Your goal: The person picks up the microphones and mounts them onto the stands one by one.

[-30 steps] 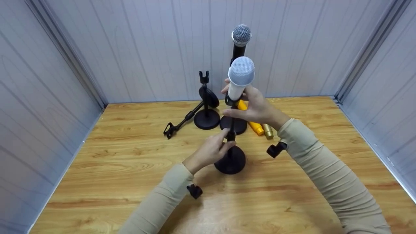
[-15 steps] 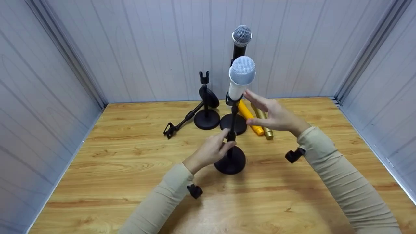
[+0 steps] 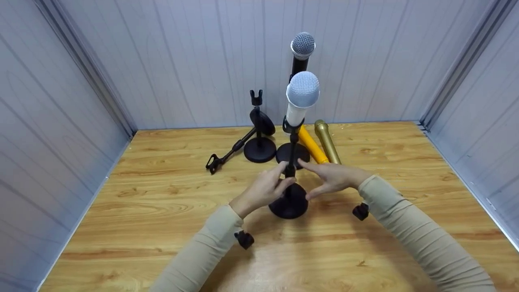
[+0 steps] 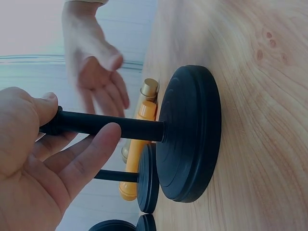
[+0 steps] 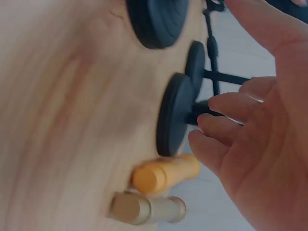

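Observation:
A white microphone point(image 3: 302, 94) sits in the clip of a black desk stand, upright on a round base point(image 3: 288, 207). My left hand point(image 3: 261, 190) grips this stand's pole low down, thumb and fingers around it; the left wrist view shows the pole point(image 4: 139, 129) close up. To the right of the same pole is my right hand point(image 3: 335, 178), its fingers spread and holding nothing. Whether its fingertips touch the stand cannot be told. Directly behind, a black microphone with a silver grille point(image 3: 303, 46) stands in another stand, partly hidden by the white one.
A yellow microphone point(image 3: 313, 146) and a gold microphone point(image 3: 327, 140) lie behind my right hand. Back left, a stand with a bare forked clip point(image 3: 259, 151) is upright, and another stand point(image 3: 233, 150) lies tipped over behind it. Panel walls enclose the wooden table point(image 3: 162, 227).
My right hand has let go near the white microphone's clip, drawn back right, then come down beside the lower pole. My left hand keeps its grip on the pole.

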Motion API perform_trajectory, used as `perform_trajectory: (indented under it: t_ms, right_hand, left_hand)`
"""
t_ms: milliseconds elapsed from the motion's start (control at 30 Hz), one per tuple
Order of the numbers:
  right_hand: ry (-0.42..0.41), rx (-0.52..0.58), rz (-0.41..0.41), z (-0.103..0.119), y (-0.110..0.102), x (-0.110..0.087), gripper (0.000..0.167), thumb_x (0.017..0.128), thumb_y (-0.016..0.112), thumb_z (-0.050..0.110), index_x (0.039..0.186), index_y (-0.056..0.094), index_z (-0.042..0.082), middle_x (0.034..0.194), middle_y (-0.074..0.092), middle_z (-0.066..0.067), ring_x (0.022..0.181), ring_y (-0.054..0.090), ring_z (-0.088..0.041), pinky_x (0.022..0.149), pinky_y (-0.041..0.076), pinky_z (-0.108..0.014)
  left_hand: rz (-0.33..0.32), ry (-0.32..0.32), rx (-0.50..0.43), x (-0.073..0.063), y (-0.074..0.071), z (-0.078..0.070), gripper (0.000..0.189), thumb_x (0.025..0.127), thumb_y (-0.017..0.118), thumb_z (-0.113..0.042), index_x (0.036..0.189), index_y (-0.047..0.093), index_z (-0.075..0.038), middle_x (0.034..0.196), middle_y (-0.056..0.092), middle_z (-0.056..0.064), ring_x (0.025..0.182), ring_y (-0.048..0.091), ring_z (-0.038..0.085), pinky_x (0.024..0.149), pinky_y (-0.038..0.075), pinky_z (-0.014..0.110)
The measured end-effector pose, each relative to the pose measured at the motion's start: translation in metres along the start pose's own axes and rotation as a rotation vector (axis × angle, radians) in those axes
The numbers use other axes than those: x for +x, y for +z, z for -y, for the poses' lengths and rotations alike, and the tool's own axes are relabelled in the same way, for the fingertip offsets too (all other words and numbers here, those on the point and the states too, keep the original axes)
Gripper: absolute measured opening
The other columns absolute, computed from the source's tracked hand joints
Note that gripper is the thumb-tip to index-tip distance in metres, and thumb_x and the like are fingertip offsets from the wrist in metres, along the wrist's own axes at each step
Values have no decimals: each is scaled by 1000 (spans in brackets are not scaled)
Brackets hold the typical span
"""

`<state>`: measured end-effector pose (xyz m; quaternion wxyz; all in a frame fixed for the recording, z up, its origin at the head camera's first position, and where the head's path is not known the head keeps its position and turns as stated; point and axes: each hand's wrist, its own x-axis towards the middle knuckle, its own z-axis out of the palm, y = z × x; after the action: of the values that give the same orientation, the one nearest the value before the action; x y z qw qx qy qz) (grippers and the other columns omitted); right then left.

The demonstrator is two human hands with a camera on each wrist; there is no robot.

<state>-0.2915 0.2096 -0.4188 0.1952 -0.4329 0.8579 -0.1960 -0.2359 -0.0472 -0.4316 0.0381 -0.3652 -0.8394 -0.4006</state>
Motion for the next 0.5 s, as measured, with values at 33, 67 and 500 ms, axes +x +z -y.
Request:
perform_trajectory:
  t_ms: [33, 67, 500]
  right_hand:
    - [-22, -7, 12, 0, 3, 3, 107, 90, 74, 51, 160, 13, -3, 140, 52, -29, 87, 65, -30, 99, 49, -47]
    - [-42, -7, 26, 0, 5, 5, 104, 91, 74, 50, 161, 15, 0, 140, 53, -27, 89, 65, -28, 100, 49, -46]
    - [6, -92, 78, 4, 33, 21, 79, 86, 77, 56, 140, 57, 2, 97, 70, -3, 72, 59, -10, 71, 53, -30]
  left_hand:
    - [4, -6, -12, 0, 0, 0, 32, 107, 55, -20, 133, 52, -3, 91, 74, 13, 62, 69, 14, 55, 54, 21]
    - [7, -13, -28, 0, 0, 0, 31, 107, 55, -19, 133, 52, -3, 94, 74, 14, 64, 71, 16, 56, 54, 21]
    - [22, -73, -39, 0, 1, -1, 25, 107, 55, -20, 128, 52, -6, 101, 74, 12, 66, 73, 23, 55, 54, 20]
